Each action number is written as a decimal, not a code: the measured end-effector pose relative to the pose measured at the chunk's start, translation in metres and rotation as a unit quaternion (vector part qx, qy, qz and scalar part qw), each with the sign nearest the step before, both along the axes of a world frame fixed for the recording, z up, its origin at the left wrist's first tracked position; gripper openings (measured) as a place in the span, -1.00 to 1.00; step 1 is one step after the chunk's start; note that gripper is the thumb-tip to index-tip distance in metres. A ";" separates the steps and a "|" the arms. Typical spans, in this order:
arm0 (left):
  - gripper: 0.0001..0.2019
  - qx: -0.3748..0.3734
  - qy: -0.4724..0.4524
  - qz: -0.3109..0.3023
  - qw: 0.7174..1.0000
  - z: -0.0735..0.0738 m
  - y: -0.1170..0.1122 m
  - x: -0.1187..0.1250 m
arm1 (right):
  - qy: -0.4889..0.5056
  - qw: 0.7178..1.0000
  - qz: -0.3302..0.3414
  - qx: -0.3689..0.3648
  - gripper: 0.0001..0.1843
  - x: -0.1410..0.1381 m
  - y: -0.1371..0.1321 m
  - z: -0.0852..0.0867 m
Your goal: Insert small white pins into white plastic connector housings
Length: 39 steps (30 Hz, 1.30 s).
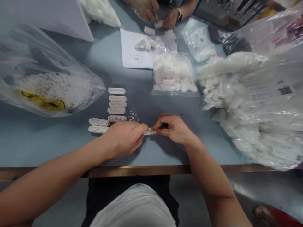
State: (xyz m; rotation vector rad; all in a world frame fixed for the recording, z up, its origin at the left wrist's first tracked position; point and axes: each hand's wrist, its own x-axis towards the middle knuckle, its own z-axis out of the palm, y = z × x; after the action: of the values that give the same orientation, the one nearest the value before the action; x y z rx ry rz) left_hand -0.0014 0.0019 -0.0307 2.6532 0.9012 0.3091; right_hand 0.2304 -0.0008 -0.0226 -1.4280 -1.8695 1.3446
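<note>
Between my two hands is a small white plastic housing [149,132] with rows of holes along it. My left hand [125,137] grips its left end, the fingers closed over it. At its right end my right hand [172,128] pinches with thumb and forefinger; whether a tiny part sits in that pinch is hidden. Just beyond the left hand lie tiny white pieces [132,115] in a loose scatter. A column of similar white housings [117,110] lies behind the left hand, and two more housings [98,129] rest to its left.
A clear bag of tiny white parts [54,85] lies at left. A bag of white pieces [174,74] sits ahead, beside a paper sheet [130,50]. Large plastic bags [255,104] fill the right side. Across the table are another person's hands [163,19]. The table edge [142,170] is nearest me.
</note>
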 end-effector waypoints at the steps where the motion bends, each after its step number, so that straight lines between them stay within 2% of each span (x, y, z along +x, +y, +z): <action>1: -0.78 -0.012 0.000 0.005 1.000 0.000 0.000 0.000 | -0.001 1.000 -0.002 0.002 -0.99 0.000 0.000 0.001; 5: -0.75 -0.056 -0.050 0.047 0.996 0.003 0.002 -0.002 | -0.015 0.999 -0.021 0.029 -0.88 -0.001 -0.001 0.009; 9: -0.82 -0.076 -0.116 0.093 0.986 0.007 0.001 0.000 | 0.011 0.995 -0.077 0.057 -0.93 -0.006 -0.005 0.013; 12: -0.84 -0.016 -0.142 0.112 0.983 0.009 -0.004 0.003 | 0.064 0.991 -0.109 0.036 -0.91 -0.012 -0.008 0.011; 15: -0.86 0.075 -0.185 0.079 0.977 0.008 -0.008 0.004 | 0.106 0.988 -0.115 -0.008 -0.86 -0.017 -0.011 0.010; 17: -0.88 0.106 -0.204 0.060 0.971 0.008 -0.010 0.005 | 0.119 0.986 -0.112 -0.022 -0.84 -0.019 -0.012 0.010; 26: -0.90 0.166 -0.193 0.063 0.965 0.006 -0.013 0.007 | 0.120 0.988 -0.095 -0.022 -0.87 -0.020 -0.014 0.013; 33: -0.88 0.164 -0.199 0.094 0.962 0.009 -0.014 0.009 | 0.099 0.992 -0.082 -0.017 -0.81 -0.022 -0.017 0.018; 39: -0.89 0.171 -0.197 0.093 0.961 0.012 -0.013 0.011 | 0.068 0.994 -0.084 0.009 -0.89 -0.022 -0.017 0.020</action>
State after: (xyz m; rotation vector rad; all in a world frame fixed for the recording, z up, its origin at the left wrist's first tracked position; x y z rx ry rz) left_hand 0.0093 -0.0112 -0.0192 2.6519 1.0347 1.0845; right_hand 0.2082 -0.0176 -0.0030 -1.4134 -1.6320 1.3059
